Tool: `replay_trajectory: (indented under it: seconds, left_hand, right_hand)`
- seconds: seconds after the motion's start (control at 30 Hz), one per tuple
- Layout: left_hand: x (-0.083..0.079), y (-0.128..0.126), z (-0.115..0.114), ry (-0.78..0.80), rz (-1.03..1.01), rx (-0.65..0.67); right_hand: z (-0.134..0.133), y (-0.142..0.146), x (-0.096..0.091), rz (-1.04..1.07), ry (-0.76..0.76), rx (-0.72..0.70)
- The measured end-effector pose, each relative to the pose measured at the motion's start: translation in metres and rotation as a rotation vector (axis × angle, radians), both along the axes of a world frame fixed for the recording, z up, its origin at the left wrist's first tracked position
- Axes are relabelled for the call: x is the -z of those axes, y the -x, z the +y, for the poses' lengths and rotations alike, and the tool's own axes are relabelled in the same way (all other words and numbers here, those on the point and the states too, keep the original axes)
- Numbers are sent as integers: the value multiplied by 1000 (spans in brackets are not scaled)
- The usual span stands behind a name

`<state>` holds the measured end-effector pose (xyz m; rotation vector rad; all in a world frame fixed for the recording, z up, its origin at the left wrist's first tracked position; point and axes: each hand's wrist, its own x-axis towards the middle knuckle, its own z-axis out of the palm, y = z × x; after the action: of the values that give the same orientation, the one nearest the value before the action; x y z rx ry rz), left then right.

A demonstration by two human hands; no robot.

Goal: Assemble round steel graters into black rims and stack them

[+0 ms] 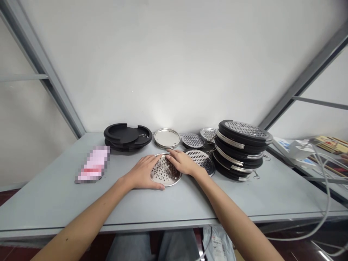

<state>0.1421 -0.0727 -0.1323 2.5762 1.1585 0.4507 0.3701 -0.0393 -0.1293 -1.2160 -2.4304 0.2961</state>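
A round metal grater plate (165, 172) with rows of punched holes lies on the grey table in front of me. My left hand (144, 173) curves around its left rim, fingers at the far side and thumb at the near edge. My right hand (181, 162) grips its upper right rim, with the fingers partly over the plate. Just right of that hand, another perforated grater plate (198, 158) rests on a dark round base. Behind my hands sits a short stack of plain metal discs (166, 137).
At right stands a tall stack of black holders with metal plates (239, 152). Black round trays (127, 136) are at the back left, near a pixelated pink item (94, 163). More grater plates (193, 140) lie at the back. White cables (327, 195) hang at far right.
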Motion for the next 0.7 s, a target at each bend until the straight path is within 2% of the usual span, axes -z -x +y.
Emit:
replay_trajectory:
  seconds: [0.17, 0.3, 0.4, 0.47, 0.57, 0.7]
  left_hand:
    - [2, 2, 2, 4, -3, 4]
    - [3, 5, 3, 14, -8, 22]
    - [2, 6, 3, 12, -20, 37]
    - [2, 6, 4, 20, -27, 39]
    - [3, 7, 4, 30, -24, 36]
    - [3, 9, 4, 35, -11, 34]
  right_hand:
    - [-3, -1, 0, 123, -28, 5]
    - [-4, -6, -7, 342, -225, 76]
    - [3, -15, -14, 417, -431, 240]
    - [12, -22, -20, 351, -499, 422]
    - [32, -32, -27, 114, -408, 687]
    - [57, -42, -30, -149, -127, 865]
